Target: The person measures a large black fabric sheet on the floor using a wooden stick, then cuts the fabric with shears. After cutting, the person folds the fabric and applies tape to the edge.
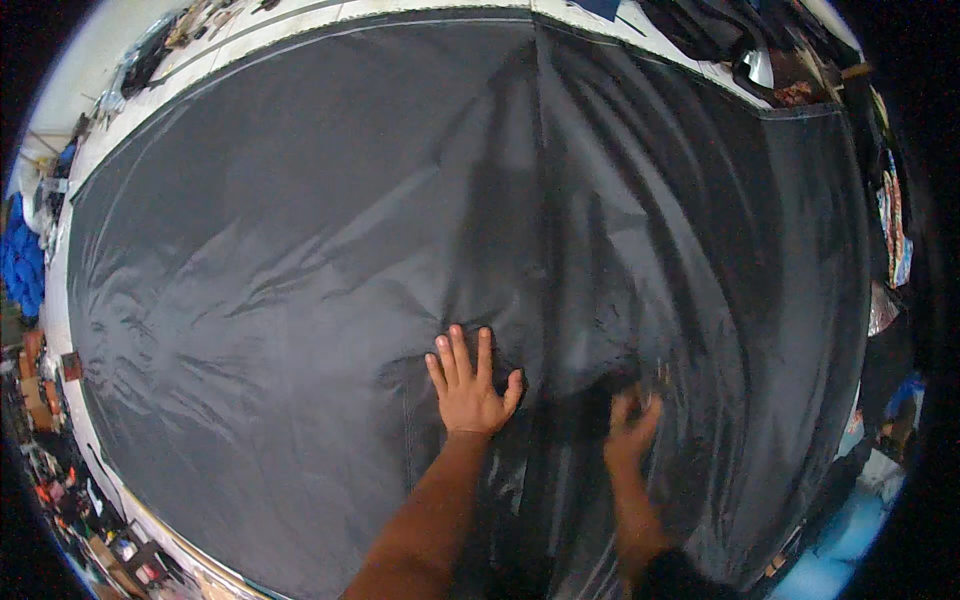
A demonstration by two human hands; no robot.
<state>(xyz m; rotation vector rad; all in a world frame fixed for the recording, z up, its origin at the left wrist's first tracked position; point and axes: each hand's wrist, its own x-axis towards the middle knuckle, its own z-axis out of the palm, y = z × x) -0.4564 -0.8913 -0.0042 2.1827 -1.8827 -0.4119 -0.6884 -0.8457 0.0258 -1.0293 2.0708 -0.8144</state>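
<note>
A large sheet of dark grey, slightly shiny fabric (pixel 290 190) is spread out under both hands. Wrinkles fan across its left half, and long folds curve down its right side. My left hand (pixel 469 398) lies flat on the sheet near the middle, palm down with fingers spread. To its right, my right hand (pixel 630 428) is smeared by motion above the fabric, its fingers curled in. A thin pale glint shows by its fingertips; what it is stays unclear. A seam or fold line runs from the far edge down between the two hands.
The sheet covers most of a pale table (pixel 190 70), whose rim shows at the far and left sides. Blue material (pixel 22 255) is heaped at the left. Mixed clutter lines the lower left, and a light blue item (pixel 845 540) sits at the lower right.
</note>
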